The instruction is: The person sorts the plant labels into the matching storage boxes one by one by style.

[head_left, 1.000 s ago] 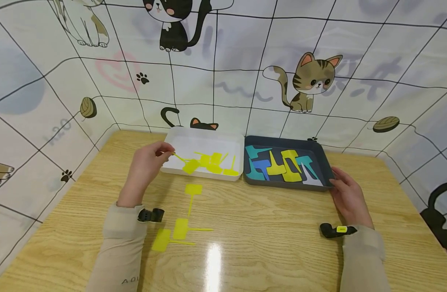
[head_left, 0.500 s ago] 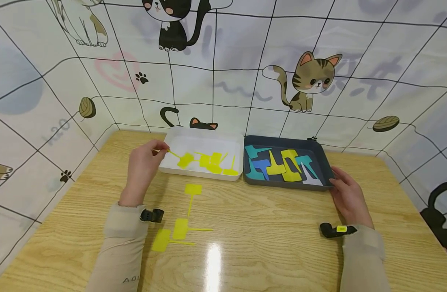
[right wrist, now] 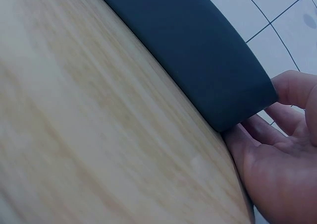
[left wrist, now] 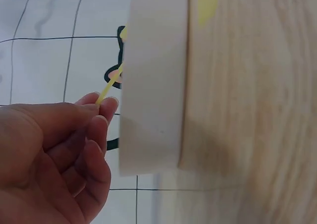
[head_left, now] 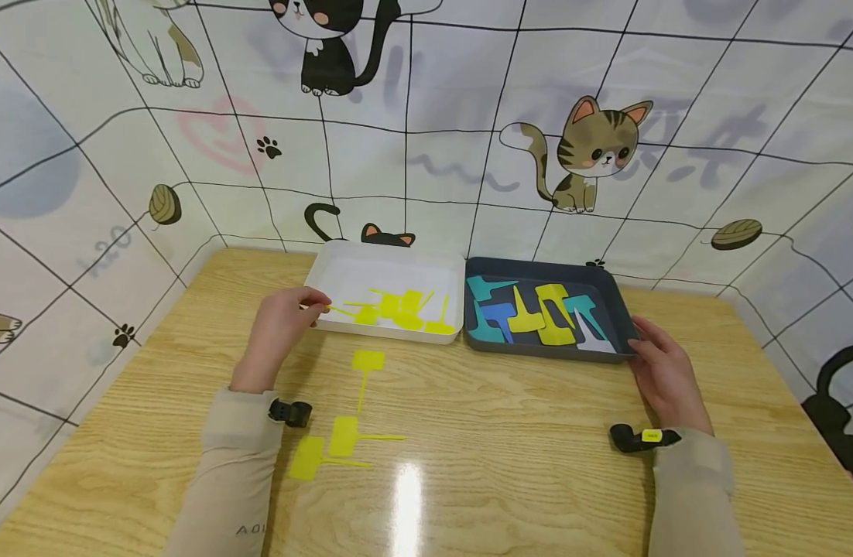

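My left hand (head_left: 280, 329) pinches the thin stem of a yellow T-shaped plant label (head_left: 366, 314) between thumb and fingertips, over the left front corner of the white tray (head_left: 360, 267). The label's head lies low in the tray, beside several other yellow plant labels (head_left: 405, 309). In the left wrist view, only the pinched stem (left wrist: 108, 89) shows; the tray wall hides the head. My right hand (head_left: 666, 379) holds the right front corner of the dark grey tray (head_left: 538, 352). In the right wrist view, its fingers bend round that corner (right wrist: 247, 97).
Teal, yellow, blue and white T-shaped labels lie in the dark tray, such as a teal label (head_left: 492, 288). The trays stand side by side. In front, three yellow labels lie on the wooden table (head_left: 510, 449). A cat-print cloth (head_left: 440, 85) rises behind.
My left hand shifts slightly left, then back right and down, with the yellow plant label still pinched; its head sinks lower in the white tray. The right hand stays at the dark tray.
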